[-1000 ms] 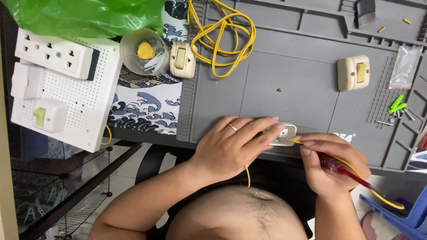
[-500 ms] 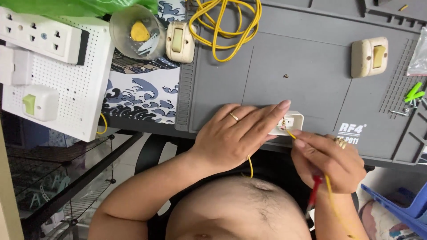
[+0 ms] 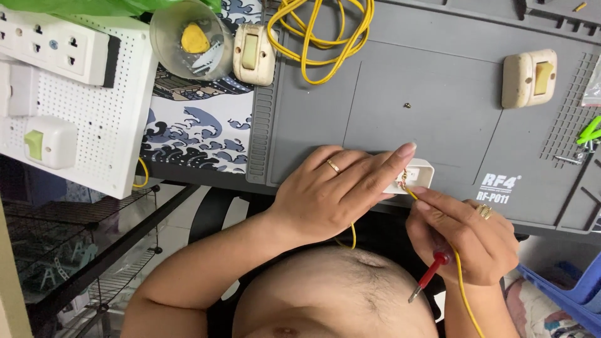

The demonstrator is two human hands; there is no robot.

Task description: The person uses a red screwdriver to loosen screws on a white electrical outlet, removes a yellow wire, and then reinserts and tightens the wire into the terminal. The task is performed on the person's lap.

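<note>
Your left hand lies flat over a small cream switch housing at the near edge of the grey work mat, fingers pressed together and stretched forward so that the index fingertip sits on the housing's top and pins it to the bench. Your right hand is just beside it, thumb and forefinger pinching a yellow wire right where its end meets the open side of the housing; whether the wire tip is already seated inside is hard to tell from this angle. The same hand also holds a red-handled screwdriver tucked under the palm, its tip pointing down toward your body, away from the housing. The wire trails down past your wrist and off the lower edge of the view. Further out on the mat, well apart from your hands, lie a coil of yellow cable, a cream switch beside it, and another cream switch off toward the far right. A clear cup sits near the white pegboard with sockets mounted on it.
</note>
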